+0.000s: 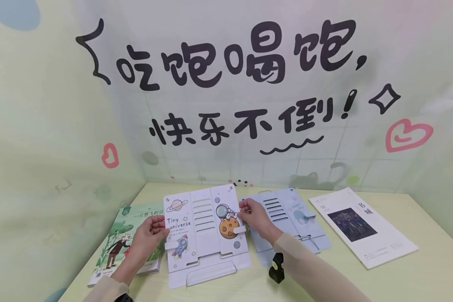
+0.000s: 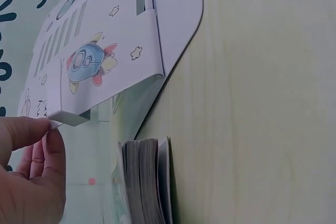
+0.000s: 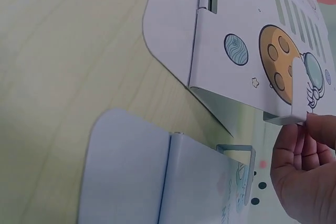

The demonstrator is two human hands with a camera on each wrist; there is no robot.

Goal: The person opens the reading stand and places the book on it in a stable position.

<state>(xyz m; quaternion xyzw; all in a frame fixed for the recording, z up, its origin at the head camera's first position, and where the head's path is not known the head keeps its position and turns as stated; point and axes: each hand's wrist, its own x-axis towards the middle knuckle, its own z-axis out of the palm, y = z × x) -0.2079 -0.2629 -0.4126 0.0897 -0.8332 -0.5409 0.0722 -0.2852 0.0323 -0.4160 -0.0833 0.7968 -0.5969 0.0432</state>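
Note:
A white book stand (image 1: 205, 243) printed with a planet, a rocket, an astronaut and the words "Tiny universe" leans back on the table, its slotted panel raised above the base. My left hand (image 1: 148, 235) pinches its left side edge between thumb and fingers, just beside a white side clip (image 2: 55, 90). On the opposite side my right hand (image 1: 259, 218) pinches the right edge near the other clip (image 3: 299, 90). A clear front ledge (image 1: 211, 273) lies along the base. Just to the right sits a pale blue book stand (image 1: 290, 218), partly behind my right hand.
A green illustrated book (image 1: 115, 243) lies at the left, partly behind my left forearm and the white stand. At the right rests a white book (image 1: 381, 239) with a dark picture on its cover. A printed backdrop (image 1: 226, 167) rises behind the pale table (image 1: 362, 285).

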